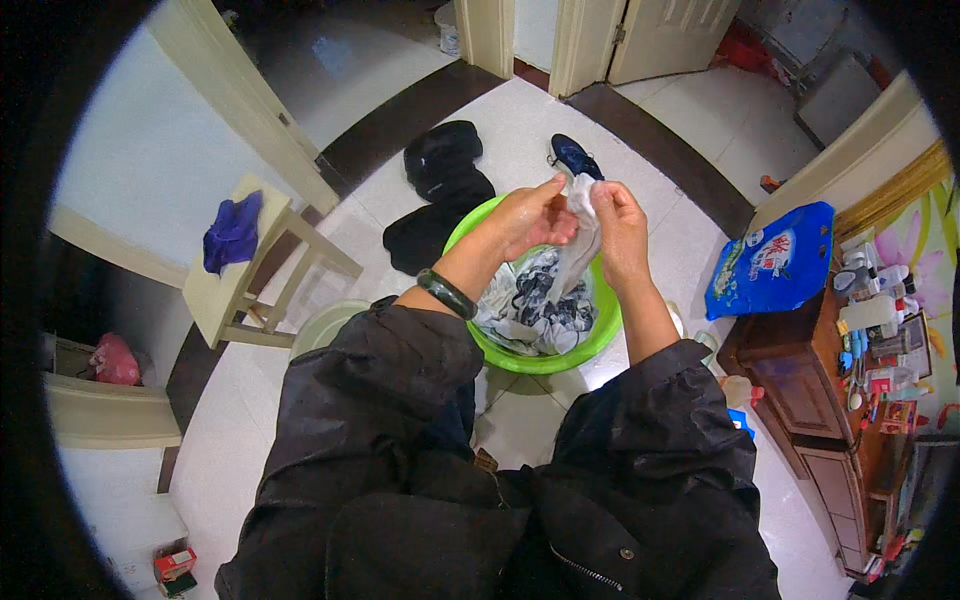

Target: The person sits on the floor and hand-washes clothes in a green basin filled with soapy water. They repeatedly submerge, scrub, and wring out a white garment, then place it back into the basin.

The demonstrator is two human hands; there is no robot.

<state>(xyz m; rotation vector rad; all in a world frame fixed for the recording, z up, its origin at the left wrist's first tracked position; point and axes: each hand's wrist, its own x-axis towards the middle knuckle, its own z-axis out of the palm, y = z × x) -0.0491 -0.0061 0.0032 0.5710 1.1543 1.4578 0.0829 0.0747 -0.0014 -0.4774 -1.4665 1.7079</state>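
A bright green plastic basin (551,366) stands on the tiled floor in front of me, with wet white and dark patterned clothes (536,307) heaped inside. Above it my right hand (619,225) pinches the upper end of a wet whitish cloth (581,244), whose lower part hangs down to the heap. My left hand (532,217), with a dark bangle on its wrist, is beside the cloth with its fingers partly spread; its palm looks wet. Whether its fingertips touch the cloth is hard to tell.
A wooden stool (266,259) with a purple cloth (232,231) and a pale green basin (326,322) are at the left. Black items (442,199) and a dark blue shoe (574,156) lie beyond the basin. At the right, a blue detergent bag (772,262) rests by a wooden cabinet (776,367) holding bottles.
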